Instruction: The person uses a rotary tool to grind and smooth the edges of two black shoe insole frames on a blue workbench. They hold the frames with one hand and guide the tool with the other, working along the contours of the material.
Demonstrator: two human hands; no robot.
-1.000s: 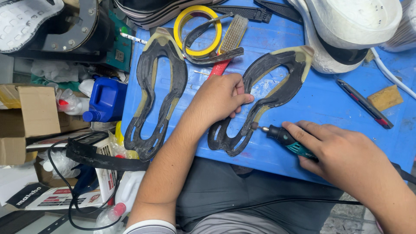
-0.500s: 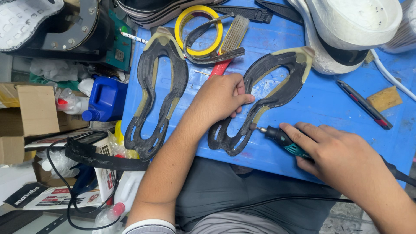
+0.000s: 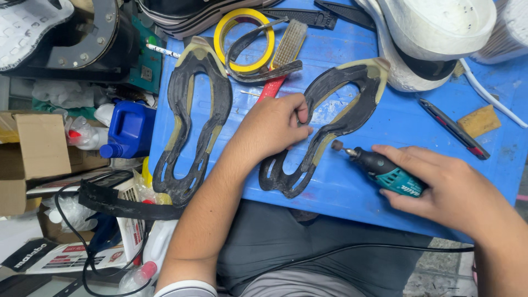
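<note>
The left hand [image 3: 272,129] is pressing down on a black rubber outsole [image 3: 324,124] with a tan underlayer, fingers curled closed over its narrow waist, pinning it flat on the blue counter [image 3: 407,118]. The outsole is lying slantwise in the middle of the counter, its toe pointing up toward a white shoe last [image 3: 434,38]. The right hand [image 3: 440,184] is gripping a small rotary tool [image 3: 379,168] (dark body, teal grip), fingers wrapped closed around it. The tool's small grinding tip is sitting just beside the outsole's right edge; whether it is touching the rubber cannot be told.

A second outsole [image 3: 192,118] of the same kind is lying on the counter's left side, well apart from the tool. Above the left hand, a yellow tape roll [image 3: 242,38] is lying beside a red-handled wire brush [image 3: 283,55]. To the right, a black and red pen [image 3: 454,129] is lying near a tan block [image 3: 479,121]. Off the counter's left edge, a blue jug [image 3: 127,132] is standing near a cardboard box [image 3: 33,154].
</note>
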